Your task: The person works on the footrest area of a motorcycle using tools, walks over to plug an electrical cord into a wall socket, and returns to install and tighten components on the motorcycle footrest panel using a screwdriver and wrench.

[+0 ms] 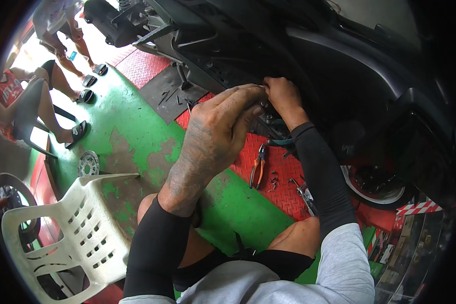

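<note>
Both my hands are up against the underside of a dark scooter body (238,55). My left hand (215,124) is closed, its fingers pressed together and bent toward the panel, with the thumb below. What lies in its fingertips is hidden. Just beyond those fingertips, my right hand (285,99) is curled in a pinch at the panel. Whatever it grips is too small to make out. Below the hands, pliers with orange handles (258,167) lie on a red tread plate (243,164), beside several small screws (273,181).
A metal tool (305,196) lies near my right knee. To my left stands a white plastic chair (93,223), with a brake disc (88,163) on the green floor behind it. Two people are at the far left, one seated (33,101). A wheel (375,185) is at right.
</note>
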Motion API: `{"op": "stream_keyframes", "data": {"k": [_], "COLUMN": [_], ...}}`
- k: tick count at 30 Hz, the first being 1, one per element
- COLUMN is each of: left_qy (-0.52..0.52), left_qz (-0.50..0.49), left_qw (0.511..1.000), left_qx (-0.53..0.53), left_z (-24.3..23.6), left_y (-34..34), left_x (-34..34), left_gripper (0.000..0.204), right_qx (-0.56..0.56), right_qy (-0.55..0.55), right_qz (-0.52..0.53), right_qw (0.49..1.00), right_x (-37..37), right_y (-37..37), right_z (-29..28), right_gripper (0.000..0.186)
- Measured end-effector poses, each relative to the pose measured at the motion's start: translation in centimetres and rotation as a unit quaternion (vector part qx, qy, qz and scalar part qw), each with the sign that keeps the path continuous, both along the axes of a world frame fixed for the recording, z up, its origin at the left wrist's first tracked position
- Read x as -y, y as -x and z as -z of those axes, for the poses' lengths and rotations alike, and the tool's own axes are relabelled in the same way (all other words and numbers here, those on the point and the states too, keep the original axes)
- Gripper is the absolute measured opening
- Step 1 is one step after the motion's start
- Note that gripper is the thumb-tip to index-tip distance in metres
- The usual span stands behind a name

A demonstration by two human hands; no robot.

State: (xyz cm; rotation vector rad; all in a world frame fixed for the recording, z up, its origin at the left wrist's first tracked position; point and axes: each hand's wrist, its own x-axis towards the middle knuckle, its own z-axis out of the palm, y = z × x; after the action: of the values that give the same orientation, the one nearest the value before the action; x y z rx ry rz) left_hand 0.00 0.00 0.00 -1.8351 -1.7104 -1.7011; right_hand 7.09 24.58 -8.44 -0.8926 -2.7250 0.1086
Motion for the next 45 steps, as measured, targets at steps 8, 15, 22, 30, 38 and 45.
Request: {"op": "stream_keyframes", "data": {"k": [8,15,22,30,38,45], "left_qy": [-0.077,-0.161,-0.205,-0.168,-0.066,-0.128], "left_qz": [-0.041,-0.086,-0.088,-0.024,-0.06,0.032], "left_qw": [0.986,0.954,0.935,0.935,0.962,0.93], "left_qx": [0.141,0.238,0.276,0.312,0.257,0.344], "left_z": [-0.3,-1.2,-1.4,-1.0,-0.5,0.4], "left_y": [3.7,6.0,6.7,5.6,5.2,6.0], "left_x": [1.1,2.7,3.2,1.9,0.3,-0.5], "left_gripper": [0.018,0.019,0.02,0.02,0.019,0.025], "right_qx": [-0.013,0.005,-0.013,-0.042,-0.003,-0.017], "right_qy": [-0.044,-0.065,-0.079,-0.072,-0.071,-0.081], "right_qz": [-0.044,-0.028,-0.048,-0.067,-0.03,-0.036], "right_qw": [0.998,0.997,0.996,0.994,0.997,0.996], "right_x": [-0.1,-0.3,-0.3,-0.3,-0.5,-0.5], "right_y": [-0.5,-0.5,-0.2,-0.5,-0.4,-0.3], "right_z": [0.5,1.0,1.1,1.2,1.3,1.5], "right_gripper": [0.021,0.021,0.021,0.018,0.02,0.021]}}
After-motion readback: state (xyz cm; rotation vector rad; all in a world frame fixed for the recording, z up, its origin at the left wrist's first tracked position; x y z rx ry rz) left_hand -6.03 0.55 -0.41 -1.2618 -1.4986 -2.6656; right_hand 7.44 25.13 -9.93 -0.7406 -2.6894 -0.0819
